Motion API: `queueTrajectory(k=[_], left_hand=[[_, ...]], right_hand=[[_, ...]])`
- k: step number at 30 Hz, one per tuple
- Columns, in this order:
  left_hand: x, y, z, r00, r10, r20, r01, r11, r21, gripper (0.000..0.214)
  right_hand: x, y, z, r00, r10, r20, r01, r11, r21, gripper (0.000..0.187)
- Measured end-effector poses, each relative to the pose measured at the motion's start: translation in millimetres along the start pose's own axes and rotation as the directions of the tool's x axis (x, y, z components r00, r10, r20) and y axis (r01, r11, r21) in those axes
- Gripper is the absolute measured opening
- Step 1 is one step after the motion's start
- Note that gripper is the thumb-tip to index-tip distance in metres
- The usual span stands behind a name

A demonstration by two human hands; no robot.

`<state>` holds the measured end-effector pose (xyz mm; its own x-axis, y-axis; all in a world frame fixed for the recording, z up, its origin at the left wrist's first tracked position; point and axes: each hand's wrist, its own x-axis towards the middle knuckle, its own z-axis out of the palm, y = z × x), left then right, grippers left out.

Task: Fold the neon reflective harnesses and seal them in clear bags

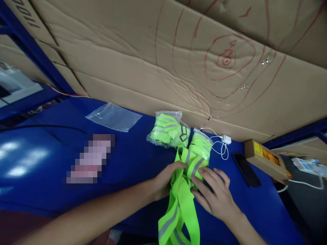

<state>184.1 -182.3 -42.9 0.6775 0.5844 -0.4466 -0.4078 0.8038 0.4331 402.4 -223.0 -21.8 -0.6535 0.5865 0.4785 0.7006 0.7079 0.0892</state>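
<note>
A neon-green reflective strap (187, 207) with grey stripes hangs in loops from both hands over the front of the blue table (133, 163). My left hand (167, 180) is closed on its left side, thumb stretched along the fabric. From the right, my right hand (213, 190) grips the gathered upper part, its fingers bent over the folds. Just beyond the hands lie a clear bag of green straps (165, 131), with a dark buckle (183, 133) beside it, and another bag of green straps (200, 144). The fingertips behind the fabric are hidden.
A flat clear zip bag (113, 117) lies at the back left. On the right are a white charger with cable (226, 139), a black phone (246, 170) and a cardboard box (267, 160). A cardboard wall (127, 51) with red pen lines closes off the back.
</note>
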Motion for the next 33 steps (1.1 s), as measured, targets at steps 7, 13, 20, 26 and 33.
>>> queueTrajectory(k=[7,13,20,26,33], left_hand=[[-4,3,0.3,0.997,0.028,-0.075,-0.011,0.976,0.219,0.042],[-1,-2,-3.4,0.997,0.07,0.026,-0.074,0.876,0.476,0.031],[-13,18,1.1,0.907,-0.225,0.355,-0.112,0.684,0.72,0.05],[-8,30,-6.9,0.899,0.352,0.261,-0.434,0.628,0.646,0.076],[-15,20,2.1,0.718,0.468,0.515,-0.63,0.123,0.767,0.041]], right_hand=[[12,37,18,0.955,0.121,0.27,-0.208,0.923,0.324,0.085],[2,31,21,0.918,0.332,0.215,-0.394,0.721,0.57,0.057],[-5,53,7,0.436,0.773,0.461,-0.607,-0.125,0.785,0.041],[1,54,-2,0.299,0.597,0.744,-0.617,-0.474,0.628,0.042],[10,11,15,0.412,0.329,0.85,-0.691,-0.494,0.527,0.065]])
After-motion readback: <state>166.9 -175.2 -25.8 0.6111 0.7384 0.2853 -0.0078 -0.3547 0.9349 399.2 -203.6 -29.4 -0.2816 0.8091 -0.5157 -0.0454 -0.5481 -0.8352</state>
